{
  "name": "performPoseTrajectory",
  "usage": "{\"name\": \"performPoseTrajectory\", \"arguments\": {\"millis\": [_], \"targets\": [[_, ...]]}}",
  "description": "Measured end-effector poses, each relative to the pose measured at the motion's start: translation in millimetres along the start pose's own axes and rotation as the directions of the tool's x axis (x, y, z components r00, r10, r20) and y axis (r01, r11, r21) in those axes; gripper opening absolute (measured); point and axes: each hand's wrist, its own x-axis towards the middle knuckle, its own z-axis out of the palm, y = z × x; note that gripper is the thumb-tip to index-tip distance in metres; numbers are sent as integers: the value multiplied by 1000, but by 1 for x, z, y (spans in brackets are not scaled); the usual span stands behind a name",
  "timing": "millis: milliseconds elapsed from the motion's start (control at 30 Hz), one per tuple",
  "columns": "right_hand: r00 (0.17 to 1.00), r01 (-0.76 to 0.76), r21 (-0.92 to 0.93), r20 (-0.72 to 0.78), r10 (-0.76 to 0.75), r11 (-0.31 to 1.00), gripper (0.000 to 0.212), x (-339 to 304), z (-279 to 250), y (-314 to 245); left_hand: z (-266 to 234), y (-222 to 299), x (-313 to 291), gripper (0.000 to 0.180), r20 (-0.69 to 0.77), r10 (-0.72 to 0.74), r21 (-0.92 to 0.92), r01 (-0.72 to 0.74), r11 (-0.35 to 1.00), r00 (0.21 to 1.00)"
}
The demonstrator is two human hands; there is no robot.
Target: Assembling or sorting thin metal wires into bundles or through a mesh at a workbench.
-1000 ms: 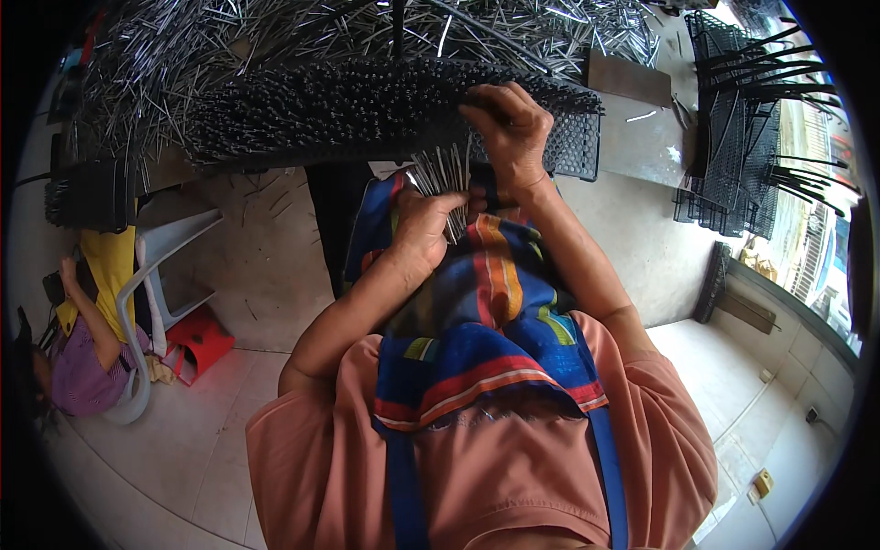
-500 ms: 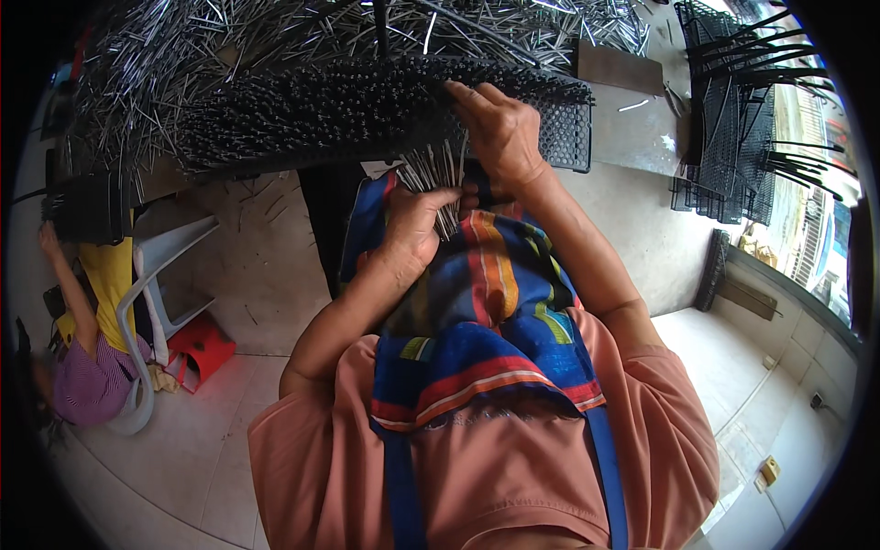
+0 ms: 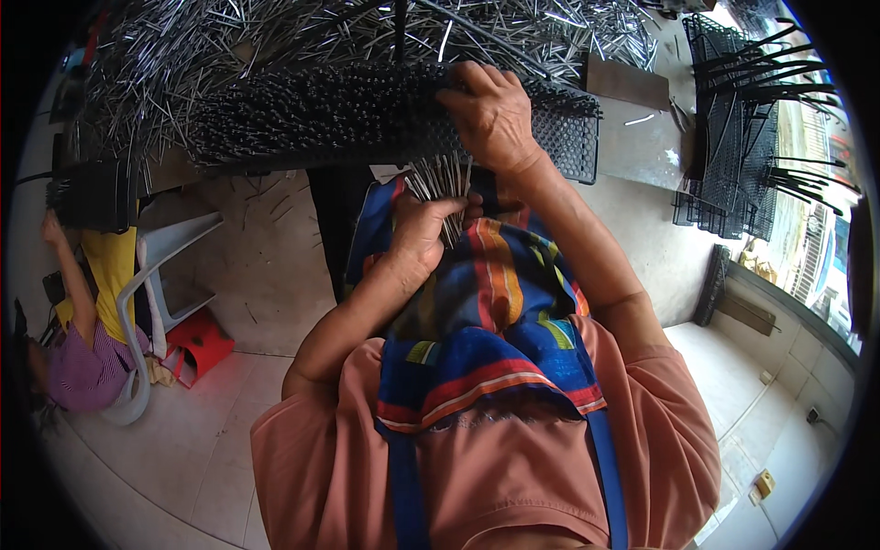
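Observation:
My left hand (image 3: 422, 229) is closed round a bundle of thin metal rods (image 3: 440, 183), held upright over my lap with their tops fanned out. Just beyond it stands a long black perforated rack (image 3: 573, 137), its left and middle part thick with small upright dark tips (image 3: 302, 115). My right hand (image 3: 490, 115) is over the rack, right of its middle, with fingers curled and pinched together. What they grip is hidden behind the knuckles. One bright rod (image 3: 445, 41) shows just past these fingertips; I cannot tell whether they hold it.
Loose metal rods (image 3: 183, 55) lie heaped behind the rack. A brown flat board (image 3: 628, 84) rests on the table at right, near stacked black mesh racks (image 3: 733, 137). At left, another person (image 3: 92, 357) sits by a grey plastic chair (image 3: 137, 367) and a red bag (image 3: 200, 346).
My right hand has shifted slightly up and away over the rack, its fingers more curled. My left hand keeps the rod bundle in nearly the same place. The whole view has moved a little.

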Motion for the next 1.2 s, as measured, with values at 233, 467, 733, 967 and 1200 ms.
{"name": "performPoseTrajectory", "arguments": {"millis": [233, 467, 733, 967, 1200], "targets": [[989, 114, -96, 110, -103, 989, 12, 10, 5, 10, -4, 1, -2, 28, -11, -13, -6, 13, 1000, 1000], [996, 79, 42, -43, -77, 996, 13, 23, 4, 9, -2, -1, -6, 29, 22, -1, 30, 0, 1000, 1000], [997, 44, -8, -63, -45, 999, 19, -11, -18, 8, -2, 3, -2, 26, 16, -34, -28, 35, 999, 999], [866, -497, 396, 175, 468, 772, 14, -42, -25, -7, 9, 8, 0, 31, 31, 23, -43, -22, 999, 999], [500, -801, 589, 759, 416, -111, 8, -58, -40, 8, 34, 17, -2, 22, 200, -4, 53, -7, 999, 980]]}}
